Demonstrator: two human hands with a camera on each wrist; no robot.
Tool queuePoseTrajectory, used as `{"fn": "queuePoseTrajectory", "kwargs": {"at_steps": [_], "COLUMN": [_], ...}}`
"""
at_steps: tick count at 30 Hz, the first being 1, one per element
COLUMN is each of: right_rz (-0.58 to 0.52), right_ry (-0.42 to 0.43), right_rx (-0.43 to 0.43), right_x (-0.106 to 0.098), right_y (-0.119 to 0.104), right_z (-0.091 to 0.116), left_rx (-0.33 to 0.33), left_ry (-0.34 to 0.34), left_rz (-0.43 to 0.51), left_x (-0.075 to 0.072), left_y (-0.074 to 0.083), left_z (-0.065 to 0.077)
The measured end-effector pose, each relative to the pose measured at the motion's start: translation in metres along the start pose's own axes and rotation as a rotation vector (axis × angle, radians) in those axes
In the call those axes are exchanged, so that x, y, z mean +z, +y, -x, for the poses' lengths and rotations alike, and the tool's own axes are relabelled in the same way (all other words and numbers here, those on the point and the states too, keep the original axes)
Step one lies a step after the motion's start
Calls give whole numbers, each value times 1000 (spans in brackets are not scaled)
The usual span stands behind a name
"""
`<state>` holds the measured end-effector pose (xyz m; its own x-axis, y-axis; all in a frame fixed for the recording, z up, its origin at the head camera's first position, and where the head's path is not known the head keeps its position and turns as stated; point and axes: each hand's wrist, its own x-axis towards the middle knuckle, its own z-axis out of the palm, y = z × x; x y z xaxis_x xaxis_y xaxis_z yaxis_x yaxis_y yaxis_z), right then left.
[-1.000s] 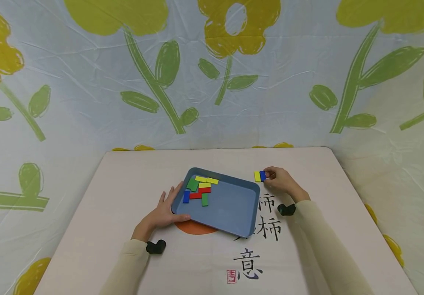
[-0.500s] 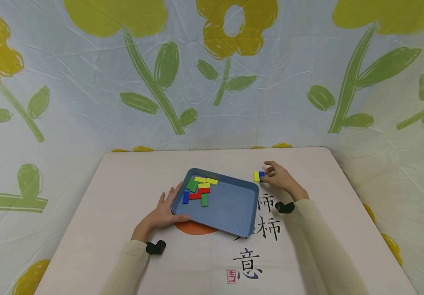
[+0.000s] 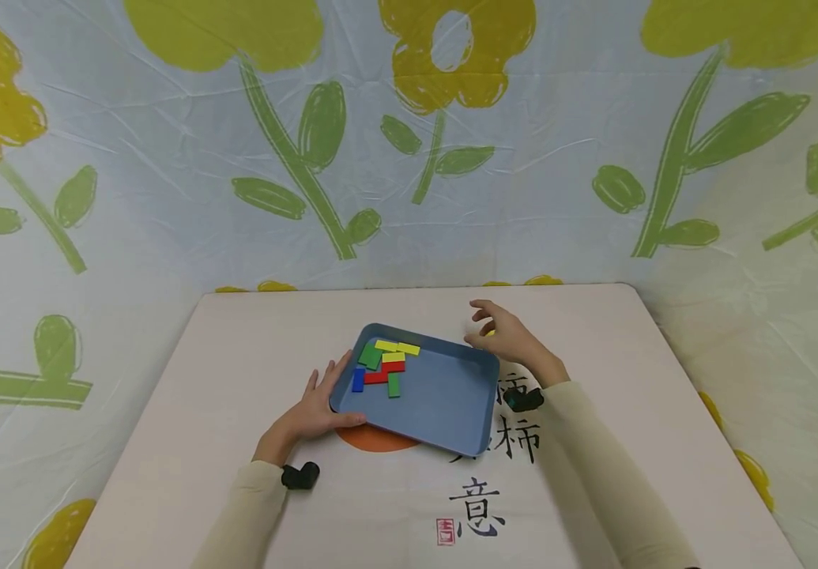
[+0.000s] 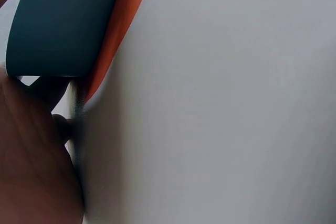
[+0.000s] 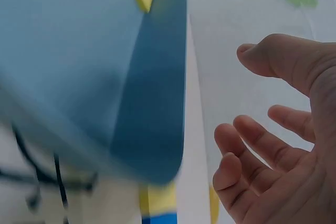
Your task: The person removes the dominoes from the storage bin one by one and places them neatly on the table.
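A blue-grey tray (image 3: 444, 403) lies askew on the table, with several flat yellow, red, green and blue tiles, such as a red one (image 3: 376, 378), grouped at its left end. My left hand (image 3: 312, 411) rests against the tray's left corner, fingers spread and straight, thumb along the near edge. Over the tray's far right corner, my right hand (image 3: 511, 338) hovers with parted fingers and holds nothing. Beneath it on the table lie a yellow tile (image 5: 159, 198) and a blue tile (image 5: 160, 219), side by side in the right wrist view; the head view mostly hides them.
The tablecloth (image 3: 565, 498) bears black characters, a red seal print and an orange shape partly under the tray. Behind the table hangs a flower-printed sheet (image 3: 508, 229). Each wrist wears a small black device (image 3: 300, 476).
My right hand has let go of the blue tile beside the yellow one, then risen and moved left toward the tray. My left hand and the tray stay in place.
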<state>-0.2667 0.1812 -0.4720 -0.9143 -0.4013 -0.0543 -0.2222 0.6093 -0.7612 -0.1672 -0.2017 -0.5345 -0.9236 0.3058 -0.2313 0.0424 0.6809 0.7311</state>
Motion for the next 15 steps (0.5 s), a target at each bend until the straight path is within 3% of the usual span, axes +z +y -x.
{"fn": "queuePoseTrajectory", "kwargs": {"at_steps": [5,15], "right_rz": [30,27], "right_ry": [-40,-202], "right_rx": [-37,-122], "right_x": [24,76], "right_y": [-19,-38], "right_z": [-7,-15], "left_rx": [-13,-5], "left_ry": [-3,-1], "left_rz": [6,1], "left_x": [0,-1], "left_y": [-1,-5], "left_z": [-1,0]}}
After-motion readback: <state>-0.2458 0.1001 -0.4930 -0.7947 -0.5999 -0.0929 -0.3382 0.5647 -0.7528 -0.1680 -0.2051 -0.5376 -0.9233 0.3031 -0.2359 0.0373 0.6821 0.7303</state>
